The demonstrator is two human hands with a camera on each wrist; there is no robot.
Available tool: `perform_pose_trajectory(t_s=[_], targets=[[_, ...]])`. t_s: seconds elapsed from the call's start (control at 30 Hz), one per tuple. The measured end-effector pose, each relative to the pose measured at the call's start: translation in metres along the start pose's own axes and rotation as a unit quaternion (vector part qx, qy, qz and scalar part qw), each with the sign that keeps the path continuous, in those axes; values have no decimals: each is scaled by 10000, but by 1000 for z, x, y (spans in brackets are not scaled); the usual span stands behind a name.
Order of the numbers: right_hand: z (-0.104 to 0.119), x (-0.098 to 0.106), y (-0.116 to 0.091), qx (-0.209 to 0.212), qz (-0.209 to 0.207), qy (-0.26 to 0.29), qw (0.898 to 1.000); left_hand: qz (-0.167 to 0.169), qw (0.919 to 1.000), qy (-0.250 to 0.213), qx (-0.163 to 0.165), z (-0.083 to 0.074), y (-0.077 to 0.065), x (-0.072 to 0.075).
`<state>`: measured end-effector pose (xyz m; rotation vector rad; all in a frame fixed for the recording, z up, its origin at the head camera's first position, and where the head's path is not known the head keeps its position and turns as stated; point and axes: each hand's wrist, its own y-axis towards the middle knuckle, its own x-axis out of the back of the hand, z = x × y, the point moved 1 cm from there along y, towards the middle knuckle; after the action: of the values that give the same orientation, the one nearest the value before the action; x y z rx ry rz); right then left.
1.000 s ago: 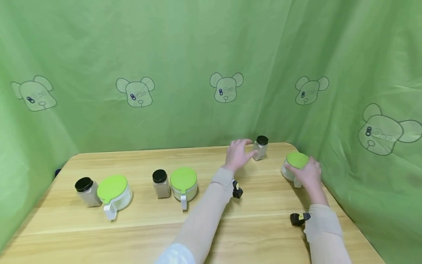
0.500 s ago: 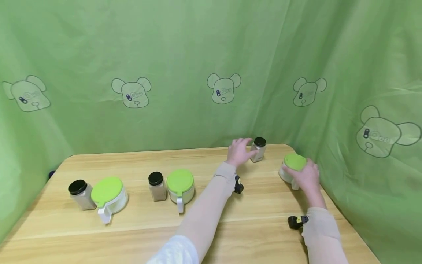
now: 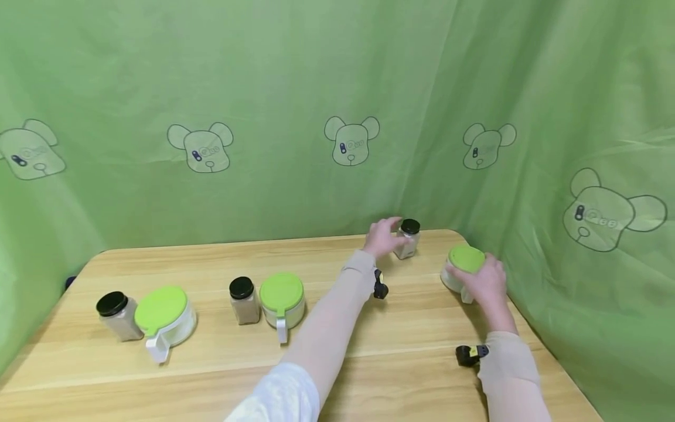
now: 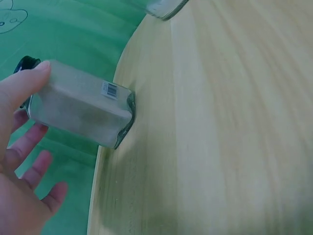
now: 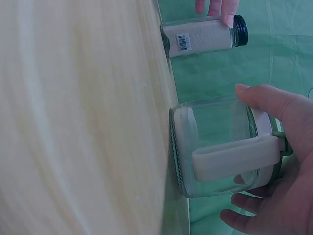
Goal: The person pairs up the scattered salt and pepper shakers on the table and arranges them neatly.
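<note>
At the back right of the table, my left hand (image 3: 382,239) has its thumb and fingers around the upper part of a square glass spice jar (image 4: 80,100) with a black lid and pale contents. The left wrist view shows the thumb on its side near the neck, and the other fingers spread loosely. My right hand (image 3: 487,284) holds a round glass seasoning jar (image 5: 217,125) by its green-lidded top, thumb on one side and fingers on the other. Its white handle (image 5: 237,157) faces the near side. Both jars stand upright on the table.
On the left of the wooden table (image 3: 211,398) stand a black-lidded spice jar (image 3: 121,319) and a green-lidded seasoning jar (image 3: 176,325). A similar pair, a spice jar (image 3: 246,308) and a seasoning jar (image 3: 282,293), stands near the middle. Green curtain (image 3: 295,70) surrounds the table.
My left hand has closed in on the spice jar, its thumb now farther across it. My right hand stays at the seasoning jar. The whole head view has shifted slightly.
</note>
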<state>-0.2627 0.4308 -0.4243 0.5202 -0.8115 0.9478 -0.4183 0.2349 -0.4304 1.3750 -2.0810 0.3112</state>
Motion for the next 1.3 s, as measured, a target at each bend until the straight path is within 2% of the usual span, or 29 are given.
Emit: perform_pose_trajectory(t_s=[0.23, 0.4, 0.53, 0.7, 0.97, 1.13, 1.3], targets=[[0, 2, 0, -11, 21, -92, 10000, 392, 9964, -730, 153, 0, 5, -1], [0, 3, 0, 47, -27, -148, 9999, 400, 9956, -819, 218, 1, 5, -1], [-1, 4, 1, 64, -48, -155, 9998, 219, 9978, -589, 186, -1, 3, -1], [-2, 2, 2, 51, -45, -167, 9998, -186, 9990, -315, 252, -1, 0, -5], [-2, 2, 4, 52, -28, -149, 9999, -983, 9941, 241, 384, -5, -7, -11], [-1, 2, 3, 79, -54, -119, 9999, -1127, 9921, 320, 455, -6, -10, -12], [-1, 2, 1, 53, -64, -110, 9999, -1022, 9935, 316, 380, -3, -10, -15]])
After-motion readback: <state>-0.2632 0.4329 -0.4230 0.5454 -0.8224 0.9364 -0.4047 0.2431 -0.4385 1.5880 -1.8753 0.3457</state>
